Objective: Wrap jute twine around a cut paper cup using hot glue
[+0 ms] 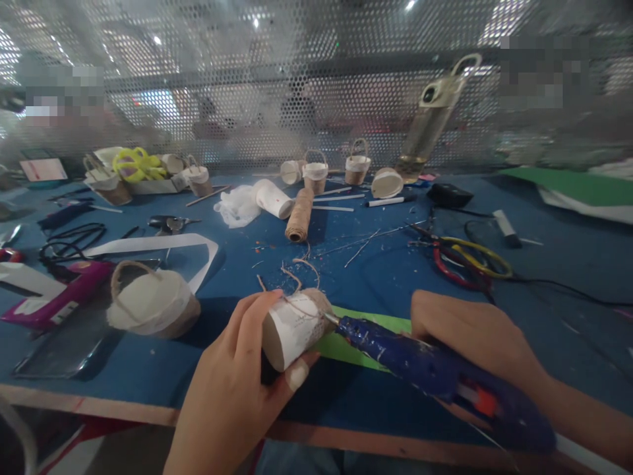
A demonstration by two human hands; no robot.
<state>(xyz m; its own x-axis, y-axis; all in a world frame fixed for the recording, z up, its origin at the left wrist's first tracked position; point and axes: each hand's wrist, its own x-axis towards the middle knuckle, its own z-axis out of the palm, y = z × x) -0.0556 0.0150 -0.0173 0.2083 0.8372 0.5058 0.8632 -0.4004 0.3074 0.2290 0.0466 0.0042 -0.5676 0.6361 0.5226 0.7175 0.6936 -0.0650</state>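
My left hand (237, 369) is closed around a short cardboard tube (294, 326) lying on its side, wrapped partly in printed white paper and partly in twine. Loose twine ends stick out past its far side. My right hand (465, 336) grips a dark blue hot glue gun (410, 363) with a red switch and a white glue stick at its rear. The gun's metal nozzle meets the twine-wrapped end of the tube, or is very close to it. Under the gun's front lies a green paper sheet (361, 330).
A twine spool (300, 214) stands beyond the tube. To the left are a small basket with a handle (153, 300), a paper strip (148, 244) and a purple box (64, 297). Red-and-yellow-handled pliers (465, 264) lie right. A bottle (430, 125) and more small baskets (315, 175) line the mesh panel.
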